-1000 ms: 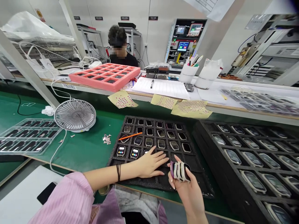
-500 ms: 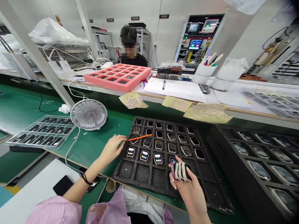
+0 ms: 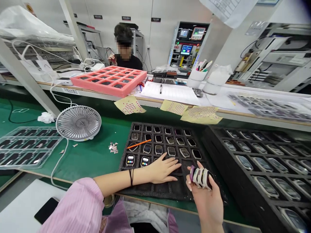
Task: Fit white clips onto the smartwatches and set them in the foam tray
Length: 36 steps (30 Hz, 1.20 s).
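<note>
My right hand (image 3: 205, 191) is closed around a stack of several smartwatch bodies (image 3: 200, 177), one purple and the others pale, standing on edge between thumb and fingers. Over the front part of the black foam tray (image 3: 150, 191), my left hand (image 3: 162, 168) lies palm down with its fingers stretched out. It partly covers a lit watch and the pocket to its right. Two more lit watches (image 3: 145, 161) show to the left of it. Behind, rows of dark-screened watches (image 3: 158, 149) fill the tray's pockets. An orange stick (image 3: 139, 144) rests across the tray's left side.
A second black tray of watches (image 3: 266, 186) stands at the right. To the left are a grey fan (image 3: 79, 123), a clear tray of dark parts (image 3: 29, 145) and paper scraps (image 3: 113, 148). A pink foam tray (image 3: 109, 81) sits on the shelf, with a person (image 3: 127, 48) behind it.
My left hand has moved right, from the tray's left edge to over its front pockets. The view has turned right. My right hand still holds the stack, now farther right over the tray.
</note>
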{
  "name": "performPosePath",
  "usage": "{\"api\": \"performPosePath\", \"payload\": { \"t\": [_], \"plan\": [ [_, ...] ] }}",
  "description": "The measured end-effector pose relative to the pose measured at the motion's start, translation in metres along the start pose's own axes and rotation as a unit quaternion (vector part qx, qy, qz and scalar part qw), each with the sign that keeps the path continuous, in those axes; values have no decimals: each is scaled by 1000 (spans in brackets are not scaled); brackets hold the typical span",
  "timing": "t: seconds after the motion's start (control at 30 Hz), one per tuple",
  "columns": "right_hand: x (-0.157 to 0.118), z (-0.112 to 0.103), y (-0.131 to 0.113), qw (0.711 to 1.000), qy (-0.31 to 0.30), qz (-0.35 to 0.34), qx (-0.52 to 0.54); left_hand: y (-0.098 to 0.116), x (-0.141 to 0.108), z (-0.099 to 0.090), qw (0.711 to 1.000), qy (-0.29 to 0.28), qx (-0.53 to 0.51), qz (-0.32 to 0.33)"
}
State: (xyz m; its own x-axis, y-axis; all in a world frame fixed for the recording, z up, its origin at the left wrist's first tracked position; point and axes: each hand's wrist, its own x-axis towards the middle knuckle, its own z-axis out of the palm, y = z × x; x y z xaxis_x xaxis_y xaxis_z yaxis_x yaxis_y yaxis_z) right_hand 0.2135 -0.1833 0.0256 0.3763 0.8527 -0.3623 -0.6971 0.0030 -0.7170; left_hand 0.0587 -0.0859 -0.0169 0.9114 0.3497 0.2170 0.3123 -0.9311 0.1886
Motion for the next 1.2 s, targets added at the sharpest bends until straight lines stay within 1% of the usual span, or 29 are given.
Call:
{"api": "performPosePath", "payload": {
  "t": [0.07, 0.13, 0.23, 0.3, 0.37, 0.43, 0.5, 0.57, 0.63, 0.7, 0.8, 0.97, 1.07, 1.2],
  "plan": [
    [0, -2, 0, 1000, -1, 1, 3, 1, 1, 0, 1000, -4, -1, 4],
    [2, -2, 2, 1000, -15, 6, 2, 5, -6, -7, 1000, -9, -15, 17],
    [6, 2, 6, 999, -40, 18, 1, 12, -26, -27, 998, -8, -52, 34],
    [6, 5, 8, 998, -51, 25, 2, 12, -45, -41, 998, 8, -64, 6],
    [5, 10, 10, 998, -57, 28, -1, 4, -68, -52, 995, 42, -55, -70],
    [4, 14, 13, 998, -63, 30, -4, -12, -96, -58, 979, 96, -27, -179],
    [3, 17, 15, 997, -73, 37, -8, -32, -128, -60, 947, 154, 20, -282],
    [2, 19, 19, 996, -78, 50, -10, -51, -159, -61, 907, 187, 54, -374],
    [3, 19, 22, 995, -77, 60, -11, -64, -184, -62, 878, 198, 64, -430],
    [4, 19, 25, 995, -75, 68, -13, -70, -199, -60, 866, 193, 59, -458],
    [5, 20, 29, 994, -74, 76, -19, -71, -203, -54, 865, 179, 38, -466],
    [1, 25, 32, 993, -70, 91, -17, -75, -191, -42, 859, 167, 23, -484],
    [-2, 26, 30, 990, -91, 102, -18, -82, -190, -40, 857, 159, 8, -489],
    [-3, 29, 31, 987, -121, 99, -25, -88, -192, -42, 846, 161, -22, -508]
  ]
}}
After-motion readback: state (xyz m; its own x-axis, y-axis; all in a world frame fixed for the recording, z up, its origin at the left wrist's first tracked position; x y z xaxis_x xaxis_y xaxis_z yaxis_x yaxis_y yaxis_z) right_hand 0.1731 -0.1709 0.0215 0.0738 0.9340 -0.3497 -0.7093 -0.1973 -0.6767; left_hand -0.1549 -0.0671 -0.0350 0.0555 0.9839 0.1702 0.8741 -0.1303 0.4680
